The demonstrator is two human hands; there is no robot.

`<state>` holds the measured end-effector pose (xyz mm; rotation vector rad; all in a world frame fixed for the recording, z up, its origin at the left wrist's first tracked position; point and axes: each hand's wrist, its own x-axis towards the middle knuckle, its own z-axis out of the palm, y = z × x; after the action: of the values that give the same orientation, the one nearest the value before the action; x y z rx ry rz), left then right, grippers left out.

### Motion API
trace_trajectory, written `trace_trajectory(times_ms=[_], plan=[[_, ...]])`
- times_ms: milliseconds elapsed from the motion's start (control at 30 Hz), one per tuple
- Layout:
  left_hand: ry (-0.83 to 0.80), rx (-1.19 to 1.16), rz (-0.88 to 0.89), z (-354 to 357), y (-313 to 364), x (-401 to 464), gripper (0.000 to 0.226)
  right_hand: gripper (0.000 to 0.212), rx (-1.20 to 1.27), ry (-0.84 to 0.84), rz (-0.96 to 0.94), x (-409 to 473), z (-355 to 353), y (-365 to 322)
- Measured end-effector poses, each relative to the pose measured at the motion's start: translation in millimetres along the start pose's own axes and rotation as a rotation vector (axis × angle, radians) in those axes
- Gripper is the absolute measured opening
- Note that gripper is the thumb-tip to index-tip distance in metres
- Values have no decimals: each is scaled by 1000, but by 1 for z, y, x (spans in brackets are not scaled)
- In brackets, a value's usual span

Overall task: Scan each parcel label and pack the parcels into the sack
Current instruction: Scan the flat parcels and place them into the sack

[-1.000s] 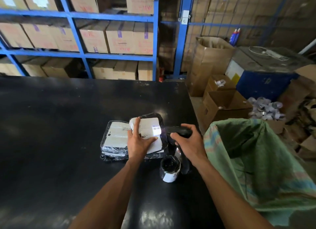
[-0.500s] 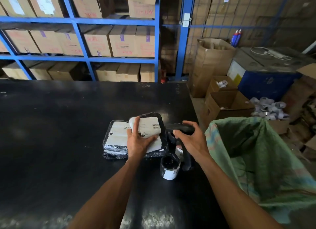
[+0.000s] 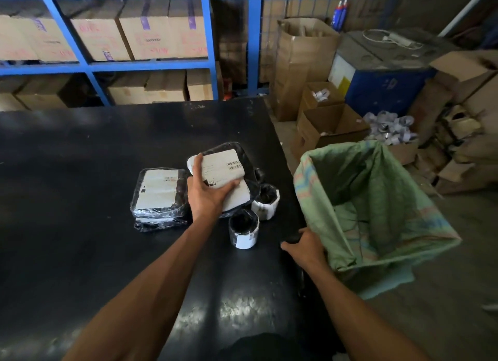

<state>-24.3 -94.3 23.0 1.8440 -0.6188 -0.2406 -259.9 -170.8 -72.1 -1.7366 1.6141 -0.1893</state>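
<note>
Four parcels show on the table, all wrapped in black plastic with white labels. The one in hand is flat and tilted, its label crossed by a barcode near the far edge; the left hand clamps it, thumb on the right side of the label and fingers over the left edge. Just left of it lies a flat parcel resting on top of more black wrap — whether that is a further parcel I cannot tell. Two small round parcels stand upright near the held one: one toward the person, one just right of the held parcel and partly under its edge.

The right hand rests at the table's right edge, fingers curled over something dark; what it holds I cannot tell. Touching it on the right is the one green sack, mouth open, hanging beside the table.

Beyond are blue shelves of cartons.
</note>
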Motion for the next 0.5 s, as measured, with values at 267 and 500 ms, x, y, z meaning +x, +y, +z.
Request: trace_trajectory(times_ms=[267,500], plan=[[-128,-50,50,46,13,-20,102,84,-61,-107,34,-11,-3,14],[-200,-119,30,107,34,-25,105,72,-43,-145,-68,9,-77,-15]])
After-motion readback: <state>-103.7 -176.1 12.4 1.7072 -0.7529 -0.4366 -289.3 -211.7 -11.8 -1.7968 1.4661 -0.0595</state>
